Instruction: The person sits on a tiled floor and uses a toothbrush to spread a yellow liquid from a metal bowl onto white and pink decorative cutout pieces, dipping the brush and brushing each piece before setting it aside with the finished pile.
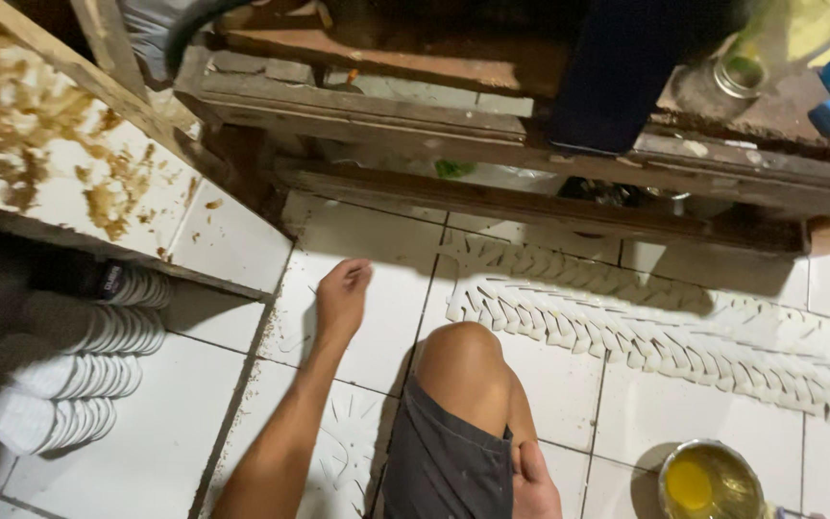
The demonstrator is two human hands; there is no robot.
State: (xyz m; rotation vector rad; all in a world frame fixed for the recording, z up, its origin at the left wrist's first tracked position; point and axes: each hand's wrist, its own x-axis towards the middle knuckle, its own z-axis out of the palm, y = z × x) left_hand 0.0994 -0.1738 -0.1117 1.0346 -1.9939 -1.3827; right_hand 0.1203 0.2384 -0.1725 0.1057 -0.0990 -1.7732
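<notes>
The left hand reaches out, loosely curled and holding nothing, near the white strips on the floor. The right hand rests open beside the knee. The bowl sits right of the knee; a bump could spill it.

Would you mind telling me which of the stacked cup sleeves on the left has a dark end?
The topmost stack; the three stacks below it are white throughout.

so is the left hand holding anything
No, the left hand is empty, its fingers loosely curled above the white tiled floor with nothing in its grasp.
</notes>
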